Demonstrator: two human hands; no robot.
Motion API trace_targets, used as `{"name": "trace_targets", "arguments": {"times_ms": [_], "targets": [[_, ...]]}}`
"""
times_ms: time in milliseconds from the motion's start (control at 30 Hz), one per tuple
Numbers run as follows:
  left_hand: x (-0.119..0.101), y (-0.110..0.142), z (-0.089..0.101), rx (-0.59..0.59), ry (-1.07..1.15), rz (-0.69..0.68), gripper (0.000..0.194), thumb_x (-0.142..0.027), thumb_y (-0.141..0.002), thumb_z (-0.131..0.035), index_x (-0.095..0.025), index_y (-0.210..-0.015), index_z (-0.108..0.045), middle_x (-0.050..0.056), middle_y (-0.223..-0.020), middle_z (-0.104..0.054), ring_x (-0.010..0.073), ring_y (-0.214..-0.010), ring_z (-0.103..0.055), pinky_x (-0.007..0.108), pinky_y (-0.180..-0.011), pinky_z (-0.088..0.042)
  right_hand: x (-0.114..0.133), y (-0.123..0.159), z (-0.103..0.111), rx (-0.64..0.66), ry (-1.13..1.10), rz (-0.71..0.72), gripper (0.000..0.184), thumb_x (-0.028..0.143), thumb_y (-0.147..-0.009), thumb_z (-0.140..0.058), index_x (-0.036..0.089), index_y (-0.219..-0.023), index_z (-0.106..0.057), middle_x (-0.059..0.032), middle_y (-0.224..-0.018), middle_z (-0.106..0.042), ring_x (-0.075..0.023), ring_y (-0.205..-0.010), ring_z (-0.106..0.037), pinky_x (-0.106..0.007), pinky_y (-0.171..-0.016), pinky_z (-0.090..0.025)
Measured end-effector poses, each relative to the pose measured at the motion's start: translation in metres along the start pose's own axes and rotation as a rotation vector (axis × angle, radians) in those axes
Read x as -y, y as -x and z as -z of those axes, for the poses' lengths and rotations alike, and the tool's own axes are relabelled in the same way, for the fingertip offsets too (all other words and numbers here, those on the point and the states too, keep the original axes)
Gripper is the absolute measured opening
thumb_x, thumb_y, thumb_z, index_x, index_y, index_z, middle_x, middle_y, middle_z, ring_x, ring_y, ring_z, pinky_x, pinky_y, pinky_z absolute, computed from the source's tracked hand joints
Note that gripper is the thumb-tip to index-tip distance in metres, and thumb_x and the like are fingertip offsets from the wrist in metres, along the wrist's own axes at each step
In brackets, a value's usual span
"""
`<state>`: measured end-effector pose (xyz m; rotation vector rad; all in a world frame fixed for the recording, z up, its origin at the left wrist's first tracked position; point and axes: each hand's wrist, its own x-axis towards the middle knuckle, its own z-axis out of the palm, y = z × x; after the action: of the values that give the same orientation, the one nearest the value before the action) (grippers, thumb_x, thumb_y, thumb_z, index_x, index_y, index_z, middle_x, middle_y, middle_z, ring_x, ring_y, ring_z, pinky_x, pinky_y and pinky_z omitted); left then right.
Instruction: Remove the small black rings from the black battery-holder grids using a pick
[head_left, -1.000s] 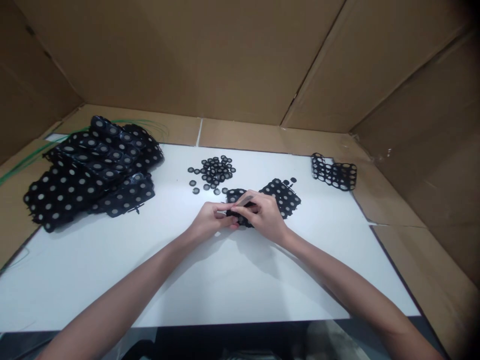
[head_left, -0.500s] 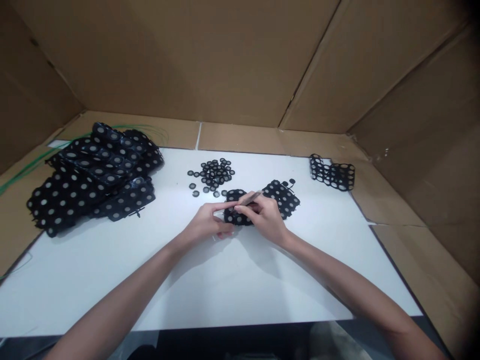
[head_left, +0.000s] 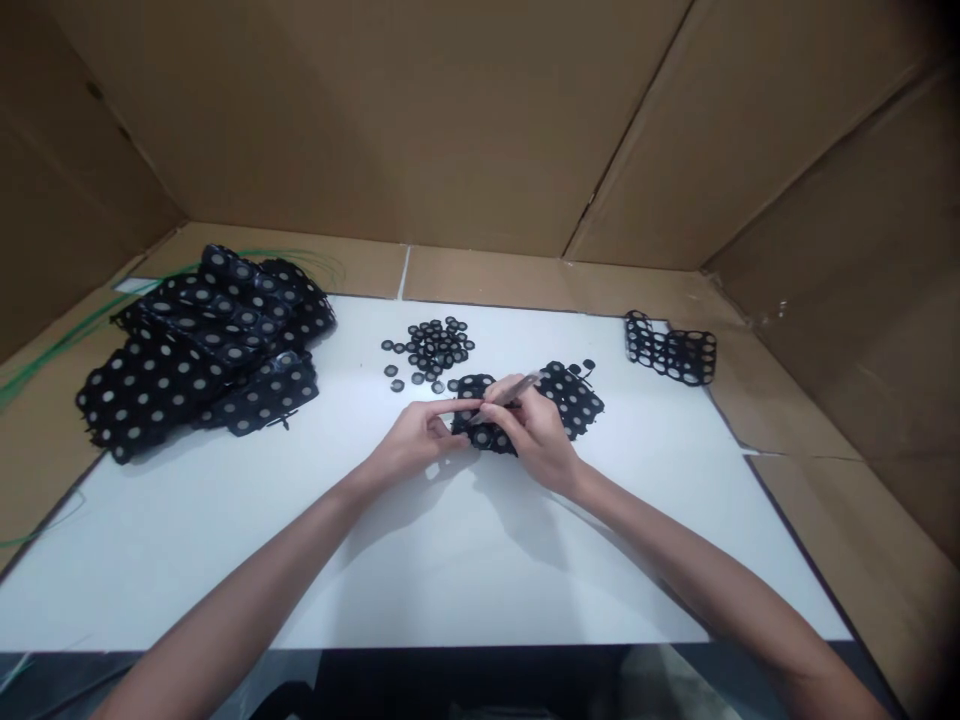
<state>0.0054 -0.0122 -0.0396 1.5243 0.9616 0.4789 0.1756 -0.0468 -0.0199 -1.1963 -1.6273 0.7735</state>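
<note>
A small piece of black rubbery sheet with grey round dots (head_left: 481, 439) lies in front of me, partly covered by my fingers. My left hand (head_left: 420, 436) pinches its left edge, index finger stretched across the top and thumb at the near side. In my right hand (head_left: 541, 432) is a slim grey metal tool that looks like tweezers (head_left: 523, 386), its lower end pointing down at the dots beside my left index finger. The exact tip contact is too small to tell. Just right of my right hand rests another dotted sheet piece (head_left: 576, 402).
Behind my hands lies a pile of loose black rings with grey centres (head_left: 439, 343). A large heap of dotted sheets (head_left: 157, 385) covers the left side. A punched-out black mesh strip (head_left: 671, 352) sits back right. Cardboard walls (head_left: 375, 120) surround the white table (head_left: 450, 580).
The view has shifted slightly. My right hand has tilted the tool, so more of its upper end shows, and my left fingers have closed in a little on the sheet's edge.
</note>
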Motion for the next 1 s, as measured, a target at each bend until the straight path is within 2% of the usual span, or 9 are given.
{"name": "trace_targets", "arguments": {"times_ms": [67,133,300,467,600,733,900,1000], "targets": [[0.0022,-0.0006,0.0002,-0.006,0.009,0.025,0.05,-0.026,-0.068,-0.062,-0.015,-0.116,-0.056,-0.008,-0.042,-0.038,0.0051,-0.039,-0.029,0.019,-0.04,-0.023,0.0017,-0.0013,0.0029,-0.09,-0.068,-0.031,0.004,0.025,-0.084,-0.047,0.021,-0.083,-0.047,-0.0015,-0.082,-0.054,-0.0124,-0.074,-0.055,-0.026,-0.065,-0.048],[0.0044,-0.0009,-0.0004,0.007,0.035,0.016,0.053,-0.026,-0.066,-0.064,-0.016,-0.117,-0.055,-0.008,-0.043,-0.041,0.0053,-0.039,-0.032,0.019,-0.04,-0.025,0.0036,-0.0029,0.0059,-0.12,-0.105,-0.056,0.006,0.027,-0.083,-0.048,0.021,-0.085,-0.047,-0.0015,-0.084,-0.053,-0.013,-0.075,-0.055,-0.025,-0.063,-0.047],[0.0065,-0.0003,-0.0029,0.031,0.069,-0.012,0.052,-0.023,-0.066,-0.064,-0.017,-0.116,-0.054,-0.008,-0.044,-0.041,0.0052,-0.04,-0.034,0.018,-0.041,-0.028,0.0064,-0.0052,0.0076,-0.046,-0.026,-0.064,0.006,0.025,-0.082,-0.05,0.02,-0.08,-0.05,-0.001,-0.077,-0.056,-0.0124,-0.069,-0.054,-0.024,-0.059,-0.044],[0.0012,0.0016,-0.0031,0.072,0.122,-0.037,0.064,-0.018,-0.064,-0.065,-0.021,-0.125,-0.046,-0.009,-0.048,-0.042,0.0052,-0.042,-0.037,0.018,-0.043,-0.034,0.0058,-0.0055,0.0062,-0.049,-0.044,-0.057,0.003,0.022,-0.082,-0.05,0.02,-0.079,-0.049,-0.0006,-0.078,-0.056,-0.0121,-0.07,-0.055,-0.023,-0.059,-0.044],[-0.0004,0.002,-0.0043,0.069,0.11,-0.02,0.058,-0.018,-0.062,-0.067,-0.019,-0.118,-0.051,-0.009,-0.048,-0.042,0.005,-0.042,-0.037,0.017,-0.043,-0.034,0.0053,-0.0051,0.0054,-0.034,-0.074,-0.059,0.003,0.022,-0.081,-0.052,0.02,-0.079,-0.051,-0.0002,-0.077,-0.056,-0.0123,-0.071,-0.056,-0.023,-0.06,-0.045],[0.0009,0.0022,-0.0056,0.079,0.109,-0.001,0.059,-0.019,-0.061,-0.068,-0.019,-0.117,-0.049,-0.008,-0.051,-0.045,0.006,-0.044,-0.043,0.018,-0.045,-0.037,0.0051,-0.0043,0.0043,-0.023,-0.086,-0.056,0.003,0.021,-0.081,-0.053,0.02,-0.078,-0.052,0.0001,-0.077,-0.057,-0.0116,-0.071,-0.056,-0.022,-0.061,-0.045],[0.0044,0.001,-0.0058,0.074,0.117,0.0,0.06,-0.023,-0.059,-0.071,-0.02,-0.115,-0.05,-0.005,-0.061,-0.052,0.0067,-0.047,-0.046,0.02,-0.046,-0.04,0.0052,-0.0045,0.005,0.01,-0.097,-0.068,0.004,0.021,-0.081,-0.053,0.02,-0.077,-0.052,-0.0001,-0.078,-0.056,-0.0113,-0.072,-0.055,-0.022,-0.062,-0.046],[0.0055,0.0,-0.0062,0.033,0.141,-0.06,0.052,-0.026,-0.06,-0.071,-0.018,-0.109,-0.055,0.001,-0.08,-0.059,0.0089,-0.06,-0.052,0.024,-0.059,-0.045,0.0055,-0.005,0.0064,0.018,-0.096,-0.066,0.004,0.021,-0.08,-0.054,0.019,-0.077,-0.053,0.0,-0.079,-0.056,-0.0111,-0.072,-0.055,-0.021,-0.062,-0.045]]}}
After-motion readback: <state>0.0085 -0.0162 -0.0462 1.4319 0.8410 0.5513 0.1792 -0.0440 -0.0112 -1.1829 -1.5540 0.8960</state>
